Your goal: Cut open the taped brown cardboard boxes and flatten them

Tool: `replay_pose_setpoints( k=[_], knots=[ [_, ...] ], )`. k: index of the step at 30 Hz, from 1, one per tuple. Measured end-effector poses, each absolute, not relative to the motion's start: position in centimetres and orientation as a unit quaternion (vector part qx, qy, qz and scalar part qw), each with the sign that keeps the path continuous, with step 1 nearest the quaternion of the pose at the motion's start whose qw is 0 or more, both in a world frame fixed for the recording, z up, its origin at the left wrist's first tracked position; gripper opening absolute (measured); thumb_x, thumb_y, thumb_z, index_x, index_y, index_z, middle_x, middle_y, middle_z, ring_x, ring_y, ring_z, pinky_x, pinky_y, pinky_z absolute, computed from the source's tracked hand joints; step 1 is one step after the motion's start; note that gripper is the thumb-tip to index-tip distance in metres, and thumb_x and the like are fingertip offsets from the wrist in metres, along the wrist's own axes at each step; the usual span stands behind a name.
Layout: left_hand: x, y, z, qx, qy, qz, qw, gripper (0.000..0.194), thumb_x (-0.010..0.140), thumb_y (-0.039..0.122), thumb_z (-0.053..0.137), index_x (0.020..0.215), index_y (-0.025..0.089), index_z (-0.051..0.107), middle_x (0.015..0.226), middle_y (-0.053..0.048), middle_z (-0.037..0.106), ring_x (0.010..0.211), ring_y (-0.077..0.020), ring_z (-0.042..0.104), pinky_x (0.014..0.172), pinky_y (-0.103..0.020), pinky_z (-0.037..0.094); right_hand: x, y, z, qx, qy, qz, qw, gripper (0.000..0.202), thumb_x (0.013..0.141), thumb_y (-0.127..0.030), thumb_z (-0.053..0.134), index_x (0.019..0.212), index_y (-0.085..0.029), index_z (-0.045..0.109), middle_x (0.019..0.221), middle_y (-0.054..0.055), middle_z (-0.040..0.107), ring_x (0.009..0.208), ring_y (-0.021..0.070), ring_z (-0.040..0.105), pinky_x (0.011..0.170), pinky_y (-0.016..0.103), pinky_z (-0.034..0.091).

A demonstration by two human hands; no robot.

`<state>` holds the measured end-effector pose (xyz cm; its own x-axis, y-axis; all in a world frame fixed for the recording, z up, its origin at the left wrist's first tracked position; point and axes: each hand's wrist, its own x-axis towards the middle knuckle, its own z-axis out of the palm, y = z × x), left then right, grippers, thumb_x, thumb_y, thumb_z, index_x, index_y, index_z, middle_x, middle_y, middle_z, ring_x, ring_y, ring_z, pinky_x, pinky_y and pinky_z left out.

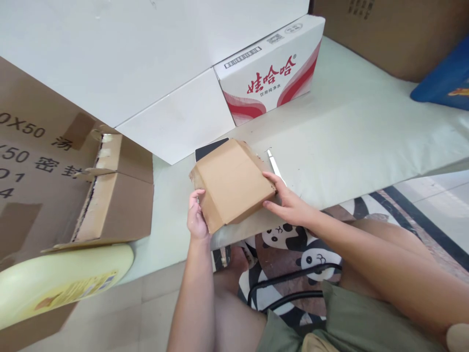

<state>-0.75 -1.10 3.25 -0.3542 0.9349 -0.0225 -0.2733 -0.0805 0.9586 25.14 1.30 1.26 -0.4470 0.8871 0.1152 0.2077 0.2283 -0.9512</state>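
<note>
The white box (pixel 273 73) reads 娃哈哈® in red over smaller 饮用纯净水, with a barcode (pixel 243 57) and QR code (pixel 275 39) along its top. Left of that box, a brown carton (pixel 32 161) shows partly cut-off "0X50 汤", "50 密封", "01", "4". A bottle (pixel 66 281), farther left, and a second carton (pixel 395 39), to the box's right, bear unreadable print.

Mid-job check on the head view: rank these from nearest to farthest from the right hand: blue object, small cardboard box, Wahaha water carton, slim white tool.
From the right hand:
1. Small cardboard box: touched at its right end.
2. Slim white tool: just beyond the fingers.
3. Wahaha water carton: farther back.
4. Blue object: far right, at the picture's edge.
</note>
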Motion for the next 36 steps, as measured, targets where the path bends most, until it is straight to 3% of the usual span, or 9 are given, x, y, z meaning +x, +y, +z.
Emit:
replay_pose_setpoints(
  k=[4,8,13,16,20,24,27,32,36],
  knots=[
    [-1.0,-1.2,3.3,0.315,0.498,0.668,0.454,0.045,0.070,0.056,0.071,0.100,0.026,0.055,0.083,0.000,0.068,0.069,-0.0195,0.066,0.062,-0.030,0.049,25.0,1.2,1.6,-0.403,-0.687,0.472,0.377,0.073,0.088,-0.035,0.060,0.152,-0.026,0.026,0.156,0.014,0.040,0.142,0.0334,0.044,0.117,0.055,0.038],
    [-1.8,-0.9,3.1,0.274,0.497,0.678,0.467,0.044,0.069,0.060,0.068,0.091,0.026,0.049,0.064,0.003,0.061,0.051,-0.0165,0.057,0.050,-0.027,0.043,24.9,1.1,1.8,-0.420,-0.673,0.464,0.394,0.077,0.083,-0.039,0.068,0.149,-0.026,0.030,0.151,0.014,0.046,0.136,0.0338,0.051,0.112,0.054,0.044],
    [-2.4,-0.5,2.5,0.210,0.561,0.640,0.482,0.031,0.069,0.047,0.066,0.076,0.024,0.047,0.060,0.004,0.055,0.050,-0.0134,0.052,0.051,-0.025,0.039,25.2,1.0,1.4,-0.432,-0.651,0.447,0.437,0.074,0.081,-0.045,0.073,0.144,-0.028,0.037,0.148,0.013,0.048,0.136,0.0346,0.050,0.112,0.056,0.044],
    [-2.1,-0.6,2.4,0.230,0.622,0.595,0.454,0.026,0.066,0.037,0.069,0.066,0.022,0.047,0.059,0.005,0.050,0.051,-0.0108,0.047,0.051,-0.023,0.035,25.3,1.1,1.1,-0.443,-0.609,0.473,0.457,0.086,0.080,-0.050,0.074,0.149,-0.029,0.028,0.145,0.014,0.050,0.132,0.0343,0.053,0.110,0.057,0.045],
    [-1.8,-0.9,2.4,0.293,0.653,0.551,0.430,0.018,0.067,0.032,0.068,0.068,0.020,0.055,0.063,0.004,0.055,0.056,-0.0109,0.047,0.056,-0.023,0.035,25.4,1.1,1.4,-0.431,-0.555,0.540,0.463,0.091,0.087,-0.055,0.065,0.157,-0.031,0.012,0.139,0.013,0.057,0.125,0.0309,0.059,0.106,0.053,0.049],
    [-2.0,-1.0,2.2,0.311,0.648,0.540,0.438,0.011,0.070,0.029,0.065,0.071,0.020,0.059,0.064,0.004,0.056,0.058,-0.0112,0.048,0.057,-0.023,0.035,25.2,1.4,1.6,-0.446,-0.505,0.568,0.473,0.100,0.084,-0.054,0.068,0.159,-0.030,0.005,0.118,0.011,0.071,0.114,0.0298,0.066,0.102,0.053,0.050],
    [-2.1,-0.9,2.0,0.306,0.645,0.545,0.440,0.007,0.071,0.027,0.063,0.072,0.020,0.061,0.066,0.003,0.057,0.063,-0.0126,0.051,0.060,-0.024,0.038,25.3,1.7,1.4,-0.483,-0.474,0.566,0.470,0.106,0.077,-0.051,0.076,0.157,-0.029,0.008,0.103,0.007,0.072,0.109,0.0289,0.067,0.103,0.053,0.048],
    [-2.2,-0.8,1.9,0.306,0.641,0.547,0.444,0.007,0.072,0.027,0.064,0.073,0.020,0.063,0.070,0.002,0.060,0.067,-0.0140,0.054,0.064,-0.025,0.041,25.7,1.9,1.4,-0.524,-0.474,0.531,0.467,0.101,0.072,-0.050,0.081,0.151,-0.030,0.022,0.096,0.002,0.069,0.103,0.0280,0.066,0.104,0.055,0.044],
    [-2.2,-0.8,1.8,0.304,0.644,0.545,0.443,0.007,0.071,0.026,0.063,0.075,0.021,0.064,0.070,0.002,0.060,0.067,-0.0150,0.055,0.063,-0.025,0.042,25.9,2.1,1.6,-0.558,-0.466,0.503,0.467,0.090,0.069,-0.048,0.083,0.143,-0.029,0.037,0.091,0.001,0.064,0.091,0.0262,0.064,0.092,0.049,0.050]
  ],
)
